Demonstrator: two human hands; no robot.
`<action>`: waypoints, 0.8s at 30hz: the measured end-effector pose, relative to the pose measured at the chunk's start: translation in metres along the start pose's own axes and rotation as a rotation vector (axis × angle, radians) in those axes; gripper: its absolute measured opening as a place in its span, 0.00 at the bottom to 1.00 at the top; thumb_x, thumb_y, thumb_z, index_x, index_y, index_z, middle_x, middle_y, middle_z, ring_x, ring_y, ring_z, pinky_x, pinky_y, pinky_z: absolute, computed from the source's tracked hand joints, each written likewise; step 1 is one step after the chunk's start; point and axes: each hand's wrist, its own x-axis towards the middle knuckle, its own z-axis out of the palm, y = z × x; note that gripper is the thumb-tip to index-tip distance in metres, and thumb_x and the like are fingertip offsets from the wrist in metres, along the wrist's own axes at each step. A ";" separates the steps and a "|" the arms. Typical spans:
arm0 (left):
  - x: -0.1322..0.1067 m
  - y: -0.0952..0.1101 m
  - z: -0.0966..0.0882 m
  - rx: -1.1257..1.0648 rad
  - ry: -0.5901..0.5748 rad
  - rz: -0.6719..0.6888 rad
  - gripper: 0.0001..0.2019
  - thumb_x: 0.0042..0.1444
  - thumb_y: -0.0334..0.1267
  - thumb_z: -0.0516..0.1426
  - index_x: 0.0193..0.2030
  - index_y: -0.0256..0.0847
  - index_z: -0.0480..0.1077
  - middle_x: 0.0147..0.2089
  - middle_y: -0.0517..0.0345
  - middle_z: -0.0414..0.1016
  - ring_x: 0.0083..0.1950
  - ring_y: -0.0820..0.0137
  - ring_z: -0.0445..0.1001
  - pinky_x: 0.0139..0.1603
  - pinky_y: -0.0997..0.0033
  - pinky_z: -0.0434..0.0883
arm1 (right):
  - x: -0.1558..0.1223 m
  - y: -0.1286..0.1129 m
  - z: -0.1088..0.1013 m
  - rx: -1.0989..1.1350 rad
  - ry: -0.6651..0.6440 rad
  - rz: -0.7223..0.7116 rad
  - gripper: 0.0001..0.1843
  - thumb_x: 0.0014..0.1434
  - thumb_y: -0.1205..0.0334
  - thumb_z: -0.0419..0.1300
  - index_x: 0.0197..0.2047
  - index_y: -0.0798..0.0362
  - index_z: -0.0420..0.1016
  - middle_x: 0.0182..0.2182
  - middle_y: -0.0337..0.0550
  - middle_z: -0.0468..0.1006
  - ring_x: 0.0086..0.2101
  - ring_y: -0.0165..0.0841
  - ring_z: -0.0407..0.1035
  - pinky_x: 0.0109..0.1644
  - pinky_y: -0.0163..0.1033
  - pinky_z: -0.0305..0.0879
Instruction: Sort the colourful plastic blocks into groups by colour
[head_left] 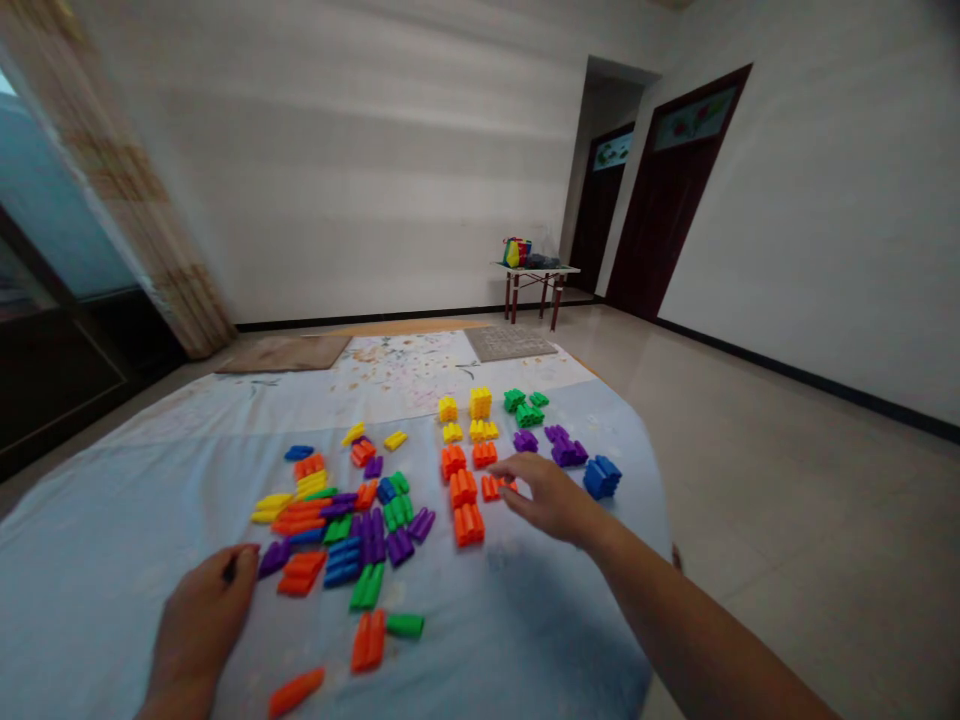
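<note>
My right hand (551, 495) reaches over the tablecloth with thumb and fingers apart. Its fingertips are just beside an orange plastic block (491, 488); whether they touch it I cannot tell. Left of it stand stacked orange blocks (463, 488). My left hand (206, 610) rests on the cloth with curled fingers, and nothing shows in it. Close to its fingertips lies a purple block (274, 558), at the edge of a loose mixed pile including blue blocks (343, 562) and green blocks (367, 587). A single orange piece (297, 692) lies at the front.
Beyond my right hand are grouped yellow blocks (480, 403), green blocks (529, 408), purple blocks (568, 447) and a blue cluster (602, 477). The round table's cloth (420, 385) is floral. A small side table (562, 269) holding a colourful bag (516, 252) stands by the wall.
</note>
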 end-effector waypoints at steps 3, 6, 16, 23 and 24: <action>-0.004 0.006 -0.002 0.003 -0.004 0.040 0.20 0.57 0.47 0.44 0.39 0.37 0.73 0.39 0.46 0.76 0.39 0.62 0.72 0.37 0.68 0.65 | -0.004 -0.038 0.051 0.093 -0.089 -0.046 0.14 0.56 0.68 0.57 0.47 0.53 0.75 0.40 0.46 0.78 0.42 0.33 0.70 0.49 0.38 0.64; -0.008 0.011 -0.002 0.018 0.009 0.049 0.21 0.57 0.47 0.42 0.38 0.38 0.72 0.38 0.46 0.76 0.38 0.62 0.71 0.37 0.67 0.63 | 0.000 -0.059 0.092 0.045 -0.148 -0.022 0.16 0.56 0.67 0.57 0.48 0.54 0.74 0.42 0.47 0.77 0.42 0.34 0.70 0.49 0.38 0.65; -0.009 0.010 -0.003 -0.011 0.011 0.058 0.21 0.57 0.46 0.41 0.37 0.39 0.72 0.38 0.46 0.76 0.40 0.61 0.71 0.37 0.66 0.63 | 0.017 -0.079 0.136 -0.277 -0.165 0.194 0.13 0.57 0.59 0.56 0.45 0.54 0.72 0.43 0.50 0.72 0.44 0.39 0.68 0.45 0.43 0.66; 0.000 0.001 -0.002 -0.061 -0.043 0.022 0.22 0.55 0.49 0.43 0.38 0.40 0.73 0.37 0.47 0.77 0.39 0.59 0.73 0.36 0.65 0.66 | 0.014 -0.074 0.158 -0.221 -0.058 0.193 0.14 0.54 0.62 0.58 0.45 0.53 0.69 0.44 0.48 0.70 0.45 0.39 0.65 0.47 0.43 0.65; 0.002 -0.002 0.001 -0.072 -0.045 0.028 0.21 0.54 0.49 0.44 0.37 0.40 0.73 0.37 0.48 0.77 0.38 0.60 0.73 0.36 0.65 0.66 | 0.013 -0.072 0.161 -0.206 -0.040 0.190 0.14 0.54 0.62 0.58 0.45 0.53 0.69 0.44 0.48 0.70 0.45 0.39 0.65 0.47 0.43 0.65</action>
